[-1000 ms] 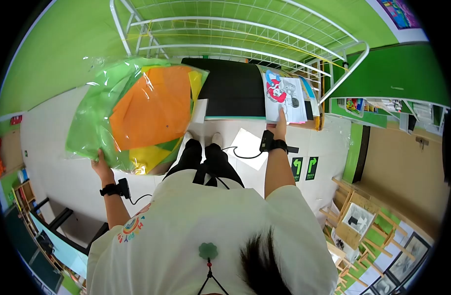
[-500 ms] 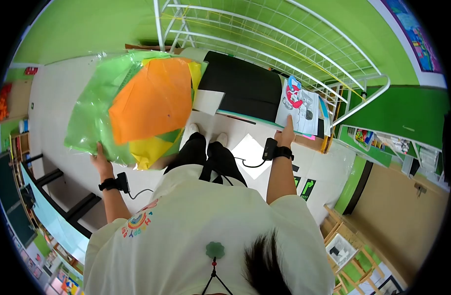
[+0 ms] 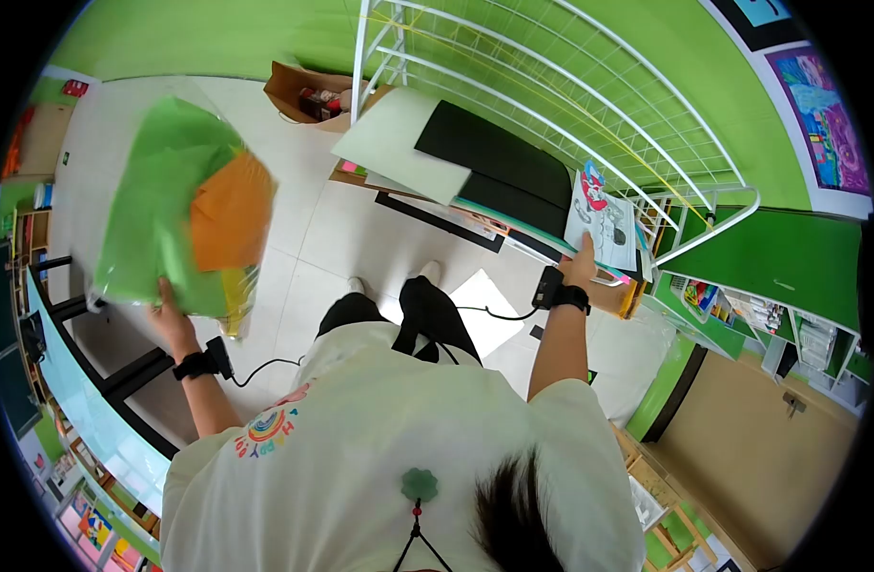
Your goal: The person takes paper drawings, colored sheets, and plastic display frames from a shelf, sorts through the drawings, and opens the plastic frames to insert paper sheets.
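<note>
My left hand (image 3: 174, 326) grips the lower edge of a clear plastic bag (image 3: 146, 205) of coloured sheets, held out over the floor on the left. Green fills most of it, with an orange sheet (image 3: 232, 210) and a strip of yellow at its right side. My right hand (image 3: 578, 267) rests at the front edge of a paper stack, one finger stretched onto a sheet with a red, blue and grey drawing (image 3: 601, 224). Its other fingers are partly hidden. Beside the drawing lie black sheets (image 3: 503, 157) and a pale sheet (image 3: 403, 143).
A white wire rack (image 3: 551, 105) stands over the paper stack, against the green wall. A brown paper bag (image 3: 298, 91) with things inside sits by its left end. Green shelves (image 3: 751, 248) are at the right, a glass-topped table (image 3: 98, 400) at the left.
My left hand has swung the plastic bag left, off the paper stack, uncovering the pale sheet and the brown paper bag. My right hand stays at the drawing.
</note>
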`<control>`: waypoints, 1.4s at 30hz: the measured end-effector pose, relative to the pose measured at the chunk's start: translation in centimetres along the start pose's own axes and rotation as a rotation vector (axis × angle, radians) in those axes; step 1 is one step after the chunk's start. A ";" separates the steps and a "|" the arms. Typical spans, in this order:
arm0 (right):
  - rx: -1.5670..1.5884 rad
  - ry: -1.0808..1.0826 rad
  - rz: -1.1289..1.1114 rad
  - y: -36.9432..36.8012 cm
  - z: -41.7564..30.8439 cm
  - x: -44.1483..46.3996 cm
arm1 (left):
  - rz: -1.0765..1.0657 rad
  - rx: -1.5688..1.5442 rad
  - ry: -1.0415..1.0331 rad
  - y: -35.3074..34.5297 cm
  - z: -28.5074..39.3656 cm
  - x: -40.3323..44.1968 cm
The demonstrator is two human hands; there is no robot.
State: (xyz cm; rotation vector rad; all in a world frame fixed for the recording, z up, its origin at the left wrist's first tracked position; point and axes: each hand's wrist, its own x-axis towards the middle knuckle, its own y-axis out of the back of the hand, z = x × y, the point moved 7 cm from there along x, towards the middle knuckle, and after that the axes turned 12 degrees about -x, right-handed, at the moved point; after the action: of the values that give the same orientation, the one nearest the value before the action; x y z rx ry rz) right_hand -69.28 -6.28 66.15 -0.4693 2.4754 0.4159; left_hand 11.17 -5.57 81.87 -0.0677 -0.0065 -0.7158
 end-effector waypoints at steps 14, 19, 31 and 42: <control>-0.135 -0.071 -0.169 0.9 5.1 3.3 | -0.005 0.161 0.297 7.5 -20.6 6.0; -0.160 -0.022 -0.127 1.1 4.2 2.7 | 0.064 0.432 0.550 14.7 -31.6 5.8; -0.222 0.062 -0.092 1.6 4.7 4.3 | -0.447 0.317 0.933 -7.1 -28.3 -2.2; -0.123 0.058 -0.188 3.6 2.9 5.3 | -0.660 -0.473 1.324 -33.6 -22.9 -19.8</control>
State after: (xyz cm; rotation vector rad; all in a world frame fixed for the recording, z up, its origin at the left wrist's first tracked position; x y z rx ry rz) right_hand -73.48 -3.15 61.38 -0.7678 2.4421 0.4846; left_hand -26.19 -19.31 60.43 -0.0308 1.4671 -1.2954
